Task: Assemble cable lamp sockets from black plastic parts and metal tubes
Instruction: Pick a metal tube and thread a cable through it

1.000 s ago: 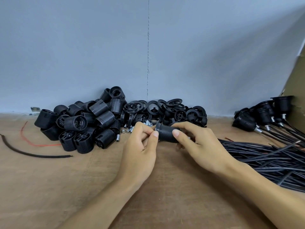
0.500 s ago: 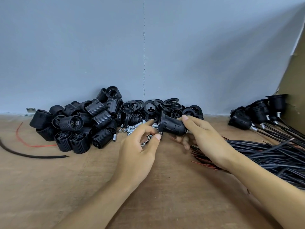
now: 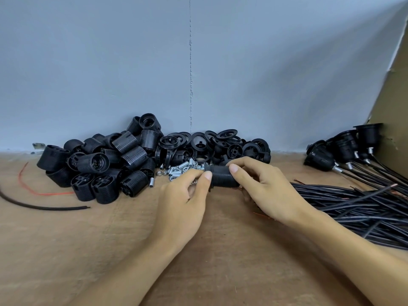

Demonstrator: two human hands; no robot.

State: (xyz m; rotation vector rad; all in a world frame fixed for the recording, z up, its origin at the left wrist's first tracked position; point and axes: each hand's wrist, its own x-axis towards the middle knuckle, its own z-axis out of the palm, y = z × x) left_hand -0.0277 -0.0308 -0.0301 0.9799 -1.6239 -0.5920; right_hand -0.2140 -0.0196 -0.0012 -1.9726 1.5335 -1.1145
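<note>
Socket (image 3: pixel 224 178), black and ribbed, is lying sideways between both hands just above the bench (image 3: pixel 66 250), in front of a small heap of metal tubes (image 3: pixel 181 168). The right hand (image 3: pixel 271 195) is gripping its right half, with the forefinger curling over the top and the other fingers tucking underneath. The left hand (image 3: pixel 183 208) is pinching the flanged left end, its thumb pressing on the rim and its fingers closing narrowly behind; what sits between them cannot be told. Compared with half a second ago, the socket is sitting lower and more level, away from the pile of rings (image 3: pixel 220 142), and the left thumb is now touching it. Loose socket shells (image 3: pixel 106 164) are heaping up at the left against a grey wall (image 3: pixel 110 62). A bundle of black cables (image 3: pixel 353 206) is spreading across the right, and finished sockets (image 3: pixel 344 149) are lying beside a cardboard sheet (image 3: pixel 395 102).
</note>
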